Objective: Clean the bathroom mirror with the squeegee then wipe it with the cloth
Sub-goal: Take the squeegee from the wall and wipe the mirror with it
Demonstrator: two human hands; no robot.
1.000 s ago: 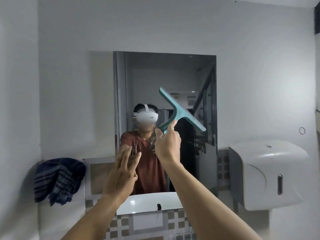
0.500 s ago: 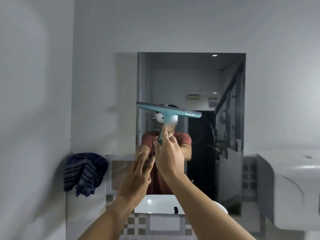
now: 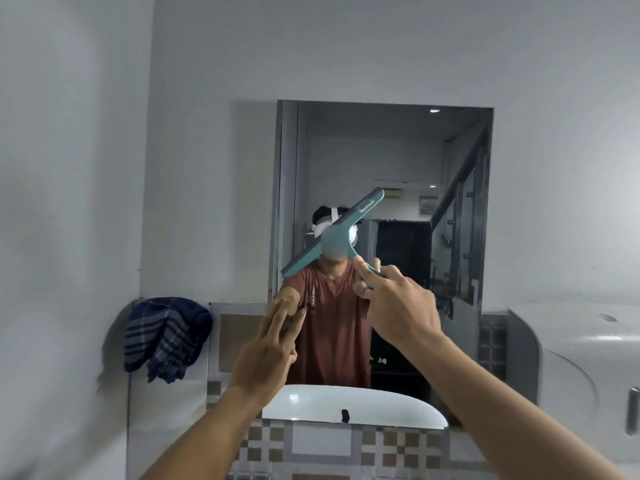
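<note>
The rectangular mirror (image 3: 388, 161) hangs on the white wall straight ahead. My right hand (image 3: 398, 306) is shut on the handle of a teal squeegee (image 3: 332, 233), held up in front of the mirror's lower middle. Its blade is tilted, left end low, right end high. Whether the blade touches the glass I cannot tell. My left hand (image 3: 268, 351) is raised near the mirror's lower left corner, fingers straight and holding nothing. A dark blue striped cloth (image 3: 166, 337) hangs on the wall left of the mirror.
A white sink (image 3: 391, 407) sits below the mirror, above checkered tiles. A white wall dispenser (image 3: 581, 368) juts out at the right. A side wall stands close on the left.
The squeegee blade rotated from tilted down-right, through level, to tilted up-right. My right hand shifted right. The view swung left, so the mirror sits further right in frame.
</note>
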